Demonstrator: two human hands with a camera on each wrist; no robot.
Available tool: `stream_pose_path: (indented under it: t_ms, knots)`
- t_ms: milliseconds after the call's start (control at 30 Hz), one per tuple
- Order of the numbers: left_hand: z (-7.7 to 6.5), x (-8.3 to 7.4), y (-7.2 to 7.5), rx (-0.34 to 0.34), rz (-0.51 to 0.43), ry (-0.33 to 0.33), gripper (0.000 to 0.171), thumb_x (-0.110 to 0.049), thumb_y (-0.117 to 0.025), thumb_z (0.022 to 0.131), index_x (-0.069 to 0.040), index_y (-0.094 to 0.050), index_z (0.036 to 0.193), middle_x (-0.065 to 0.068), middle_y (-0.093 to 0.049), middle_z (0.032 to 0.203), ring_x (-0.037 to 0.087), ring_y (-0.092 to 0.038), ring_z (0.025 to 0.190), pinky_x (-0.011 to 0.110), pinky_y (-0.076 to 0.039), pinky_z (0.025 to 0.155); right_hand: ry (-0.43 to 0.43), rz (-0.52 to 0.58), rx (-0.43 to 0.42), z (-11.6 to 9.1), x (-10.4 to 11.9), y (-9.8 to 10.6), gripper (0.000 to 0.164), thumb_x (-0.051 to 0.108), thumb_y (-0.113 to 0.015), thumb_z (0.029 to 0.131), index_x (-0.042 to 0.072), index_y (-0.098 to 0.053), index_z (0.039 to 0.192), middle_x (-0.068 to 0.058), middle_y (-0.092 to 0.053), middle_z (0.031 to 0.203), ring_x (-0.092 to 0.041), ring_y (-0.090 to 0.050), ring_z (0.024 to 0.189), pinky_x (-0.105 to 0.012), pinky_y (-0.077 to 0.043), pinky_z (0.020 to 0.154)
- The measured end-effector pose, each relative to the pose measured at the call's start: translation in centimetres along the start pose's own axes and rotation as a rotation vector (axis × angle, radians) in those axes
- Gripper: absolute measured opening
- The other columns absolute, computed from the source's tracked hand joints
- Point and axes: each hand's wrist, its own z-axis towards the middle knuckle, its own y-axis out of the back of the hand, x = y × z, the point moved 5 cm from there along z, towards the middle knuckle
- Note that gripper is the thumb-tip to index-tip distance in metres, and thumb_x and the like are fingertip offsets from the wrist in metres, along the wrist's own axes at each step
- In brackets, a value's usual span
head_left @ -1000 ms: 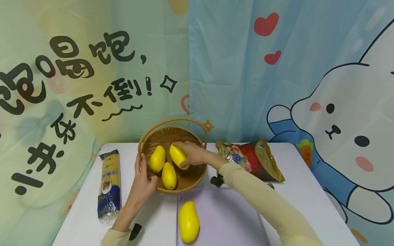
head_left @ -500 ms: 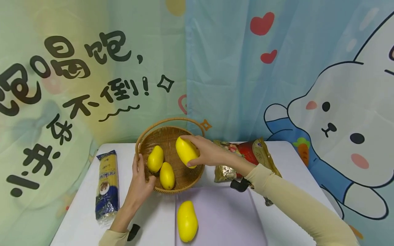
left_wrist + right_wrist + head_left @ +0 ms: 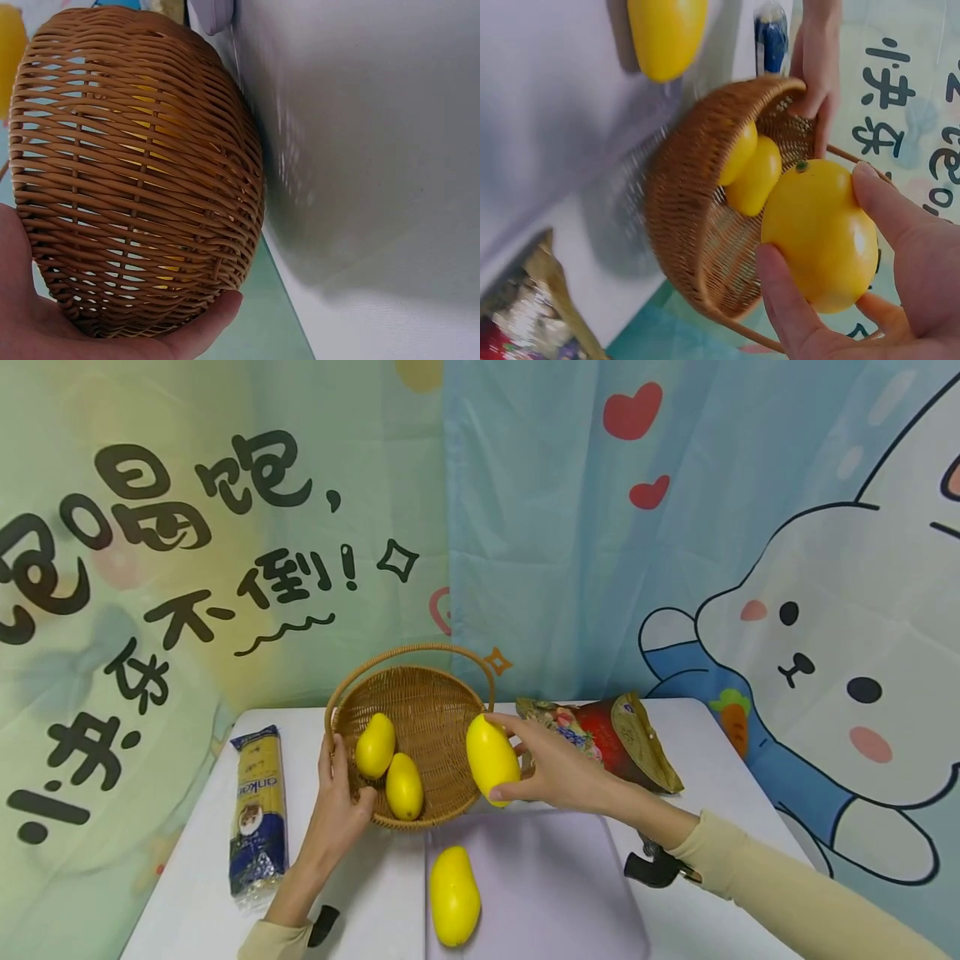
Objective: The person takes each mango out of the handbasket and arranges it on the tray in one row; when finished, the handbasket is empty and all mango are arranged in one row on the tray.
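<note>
My right hand point(image 3: 558, 768) pinches a yellow mango point(image 3: 491, 760) between thumb and fingers, at the right rim of the wicker basket point(image 3: 442, 727). In the right wrist view the held mango point(image 3: 821, 232) overlaps the basket's opening. My left hand point(image 3: 339, 806) grips the basket's left rim; the left wrist view shows its thumb against the woven wall point(image 3: 142, 180). Inside, toward the left, lie one mango point(image 3: 375, 746) and a second mango point(image 3: 405, 787), close together. Another mango point(image 3: 454, 897) lies on the lilac mat point(image 3: 555, 885) in front of the basket.
A blue and yellow packet point(image 3: 258, 814) lies on the white table point(image 3: 375, 902) at the left. Behind my right forearm is a red and gold bag point(image 3: 622, 739). The basket's arched handle point(image 3: 408, 649) stands up at the back, before a printed curtain point(image 3: 525, 527).
My right hand has lifted a mango out of the basket's right part and carried it right to the rim. The left hand keeps its grip on the basket.
</note>
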Motion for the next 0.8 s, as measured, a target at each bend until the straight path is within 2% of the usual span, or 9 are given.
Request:
stream_pose_path:
  t_ms: [100,333,433,533,667,800]
  knots:
    - [0.0,0.1,0.0,-0.001,0.0,0.001,0.093,-0.008,-0.056,0.093,-0.009,0.004,0.163,0.011,0.017,0.17,0.041,-0.038,0.14,0.047,-0.043,0.093,-0.042,0.042,-0.001,-1.5,-1.1,-0.6,0.095,0.036,-0.086,0.08,0.025,-0.033,0.158,-0.004,-0.048,0.146,-0.024,-0.056,0.115,-0.027,-0.057,0.082]
    - [0.0,0.0,0.1,-0.011,-0.006,-0.01,0.092,-0.009,-0.056,0.093,-0.009,0.005,0.163,0.007,0.019,0.17,0.04,-0.038,0.139,0.046,-0.044,0.09,-0.147,0.111,0.01,-4.1,-3.8,-3.0,0.094,0.039,-0.087,0.078,0.026,-0.036,0.156,-0.001,-0.051,0.144,-0.024,-0.058,0.116,-0.031,-0.057,0.084]
    - [0.1,0.0,0.2,-0.02,-0.006,-0.018,0.092,-0.009,-0.056,0.093,-0.01,0.005,0.163,0.006,0.019,0.17,0.04,-0.036,0.141,0.047,-0.044,0.092,-0.164,0.101,0.044,-4.7,-4.6,-4.4,0.092,0.041,-0.086,0.078,0.025,-0.038,0.155,-0.002,-0.054,0.142,-0.023,-0.058,0.116,-0.032,-0.056,0.083]
    - [0.2,0.0,0.2,-0.014,-0.004,-0.012,0.093,-0.009,-0.055,0.093,-0.011,0.006,0.163,0.006,0.019,0.17,0.042,-0.031,0.146,0.049,-0.044,0.096,-0.174,0.098,0.089,-5.1,-5.4,-6.0,0.092,0.043,-0.085,0.079,0.021,-0.039,0.155,-0.003,-0.055,0.141,-0.022,-0.057,0.116,-0.037,-0.055,0.087]
    - [0.2,-0.1,0.0,0.001,0.003,-0.002,0.093,-0.01,-0.054,0.094,-0.012,0.007,0.163,0.007,0.02,0.169,0.043,-0.031,0.146,0.048,-0.044,0.096,-0.186,0.13,0.135,-5.6,-6.3,-8.0,0.091,0.041,-0.085,0.079,0.015,-0.04,0.154,-0.005,-0.057,0.137,-0.022,-0.056,0.116,-0.045,-0.053,0.093]
    - [0.1,-0.1,0.0,0.006,0.0,0.003,0.093,-0.01,-0.054,0.093,-0.014,0.007,0.163,0.006,0.02,0.169,0.042,-0.033,0.145,0.047,-0.044,0.094,-0.198,0.099,0.145,-6.0,-6.8,-9.4,0.091,0.041,-0.085,0.079,0.013,-0.041,0.154,-0.004,-0.059,0.126,-0.02,-0.057,0.11,-0.041,-0.052,0.089]
